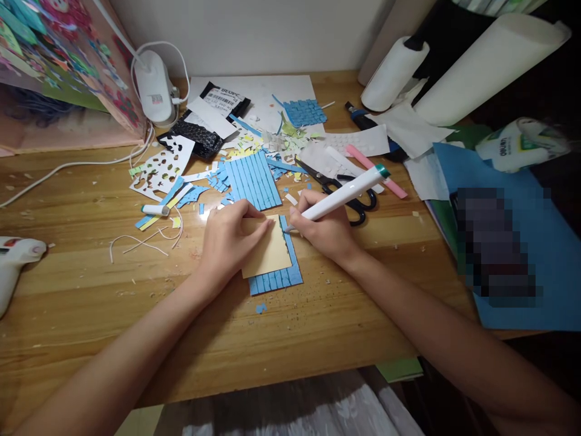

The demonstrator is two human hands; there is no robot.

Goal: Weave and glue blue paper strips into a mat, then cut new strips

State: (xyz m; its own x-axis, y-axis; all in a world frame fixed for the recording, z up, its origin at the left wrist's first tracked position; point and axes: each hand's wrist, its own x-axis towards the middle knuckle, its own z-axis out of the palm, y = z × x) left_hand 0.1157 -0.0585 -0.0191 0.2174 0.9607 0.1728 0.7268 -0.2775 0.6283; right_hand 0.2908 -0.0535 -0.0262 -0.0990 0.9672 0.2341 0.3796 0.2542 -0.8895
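Note:
My left hand (229, 242) is closed, thumb and bent fingers pressing a pale yellow card (269, 257) down. Beneath that card lies a blue card (276, 283) with dark lines drawn across it, showing along the right and lower edges. My right hand (324, 230) grips a white marker (342, 195) with a green end. Its tip touches the blue card, or hovers just over it, right beside the yellow card's right edge. A second lined blue card (254, 180) lies just beyond my left hand.
Black-handled scissors (336, 181) and a pink marker (376, 171) lie beyond my right hand. A white marker cap (155, 210) and white string (145, 241) are at left. Paper scraps (290, 138) cover the back. A glue gun (20, 260) sits far left; a blue folder (503, 315) is right.

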